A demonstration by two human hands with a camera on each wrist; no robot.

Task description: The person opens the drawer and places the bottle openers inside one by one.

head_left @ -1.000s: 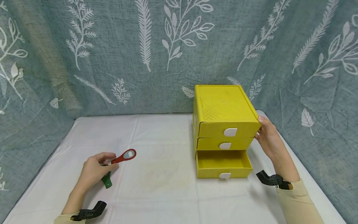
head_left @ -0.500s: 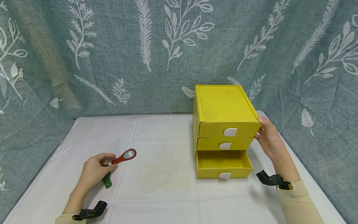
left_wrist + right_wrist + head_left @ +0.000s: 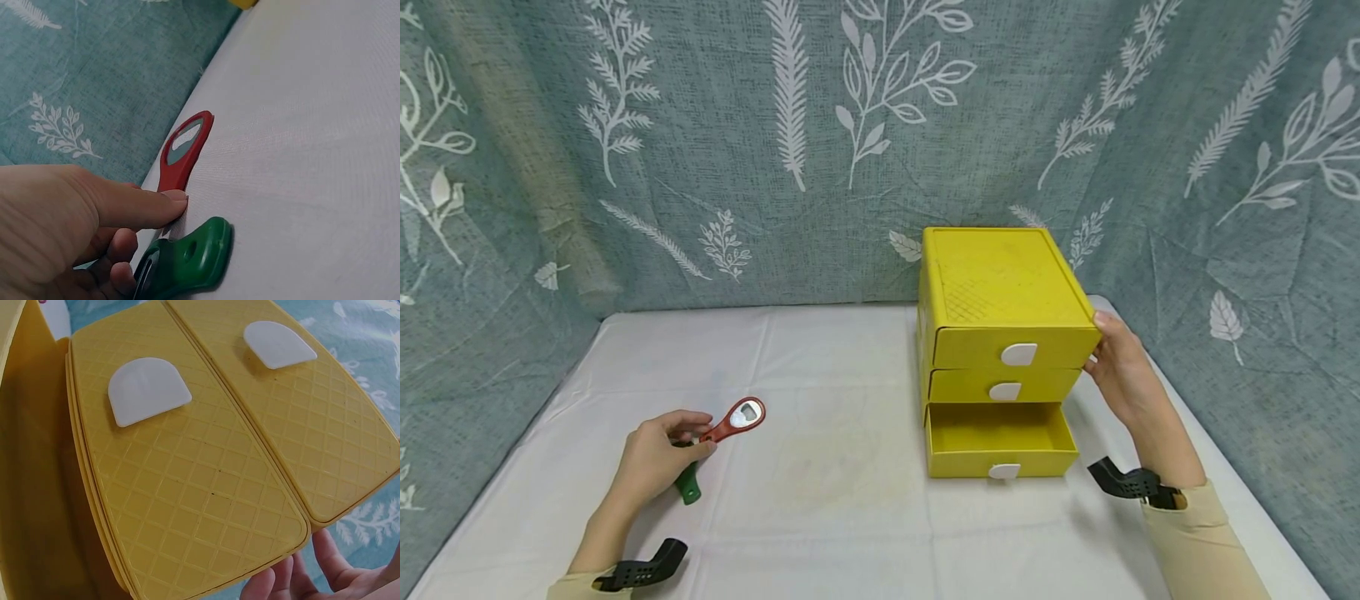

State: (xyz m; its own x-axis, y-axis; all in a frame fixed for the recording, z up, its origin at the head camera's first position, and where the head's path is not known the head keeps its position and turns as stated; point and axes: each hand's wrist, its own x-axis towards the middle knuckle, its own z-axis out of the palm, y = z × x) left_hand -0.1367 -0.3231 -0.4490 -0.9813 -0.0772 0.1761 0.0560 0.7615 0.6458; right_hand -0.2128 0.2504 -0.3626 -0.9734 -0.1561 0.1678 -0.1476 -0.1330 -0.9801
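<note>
At the left of the table, my left hand (image 3: 658, 454) pinches the handle of a red bottle opener (image 3: 727, 429) between thumb and fingers. Its rounded head with a metal insert points away to the right. Beneath the same hand lies a green-handled tool (image 3: 194, 256); its far end is hidden by the fingers. On the right stands a yellow drawer unit (image 3: 1007, 275) with white pulls. Its bottom drawer (image 3: 1000, 462) is pulled out, with nothing in it. My right hand (image 3: 1123, 375) rests against the unit's right side, thumb near the top front corner and fingertips along the edge.
A white cloth (image 3: 827, 500) covers the table. Blue-green curtains (image 3: 775, 233) with white leaf prints hang close behind and at both sides. The pulled-out drawer juts forward from the unit, below two closed drawers (image 3: 187, 475).
The red bottle opener has turned slightly in my left hand, and its metal insert looks brighter. My right hand and the drawer unit stay in place.
</note>
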